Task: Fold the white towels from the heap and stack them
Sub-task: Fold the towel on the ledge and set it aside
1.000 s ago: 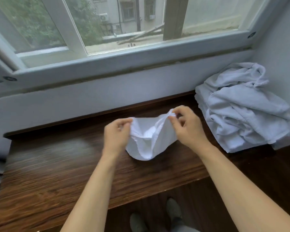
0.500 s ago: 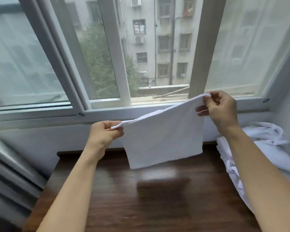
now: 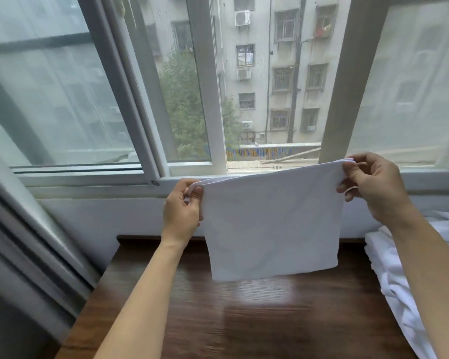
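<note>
Dark wood table with a glossy top sits right up against a pale wall under a big sliding window. Outside there's a grey apartment block with AC units bolted on and a green tree in front. Far right pane looks frosted.

Home room: sliding window facing apartment block, dark wooden table, heap of white towels.

Smooth white cloth towel above glossy dark wood table.
</note>
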Available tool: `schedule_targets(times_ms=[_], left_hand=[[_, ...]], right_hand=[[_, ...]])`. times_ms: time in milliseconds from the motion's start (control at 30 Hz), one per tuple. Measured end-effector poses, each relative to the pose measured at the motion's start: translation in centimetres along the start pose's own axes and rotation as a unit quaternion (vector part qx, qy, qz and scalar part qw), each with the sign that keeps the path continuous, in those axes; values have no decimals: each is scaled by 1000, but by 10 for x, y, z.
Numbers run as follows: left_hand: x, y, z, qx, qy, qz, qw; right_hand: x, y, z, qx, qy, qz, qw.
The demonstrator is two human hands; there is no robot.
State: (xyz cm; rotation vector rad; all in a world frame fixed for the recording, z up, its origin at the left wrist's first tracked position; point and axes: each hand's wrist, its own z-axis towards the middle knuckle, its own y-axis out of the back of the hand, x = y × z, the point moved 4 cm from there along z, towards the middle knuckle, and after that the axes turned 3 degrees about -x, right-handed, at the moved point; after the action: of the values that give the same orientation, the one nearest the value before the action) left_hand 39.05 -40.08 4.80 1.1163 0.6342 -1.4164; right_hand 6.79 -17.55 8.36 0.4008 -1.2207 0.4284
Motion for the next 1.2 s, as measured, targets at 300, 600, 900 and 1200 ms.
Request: schedule_targets(times_ms=[300, 600, 900, 1200], left_hand=[[2, 6, 10, 16, -127, 152, 980], [24, -6, 25, 79, 77, 58, 992], [38, -17, 33, 160, 39, 33, 986], [143, -8, -87, 307, 122, 141, 933]], right_hand=[[-2, 10, 9, 18, -12, -44, 999], [-17, -12, 5, 164, -103, -24, 981], [-60, -17, 7, 117, -82, 13, 990], [-168, 20, -106, 215, -227, -71, 947]])
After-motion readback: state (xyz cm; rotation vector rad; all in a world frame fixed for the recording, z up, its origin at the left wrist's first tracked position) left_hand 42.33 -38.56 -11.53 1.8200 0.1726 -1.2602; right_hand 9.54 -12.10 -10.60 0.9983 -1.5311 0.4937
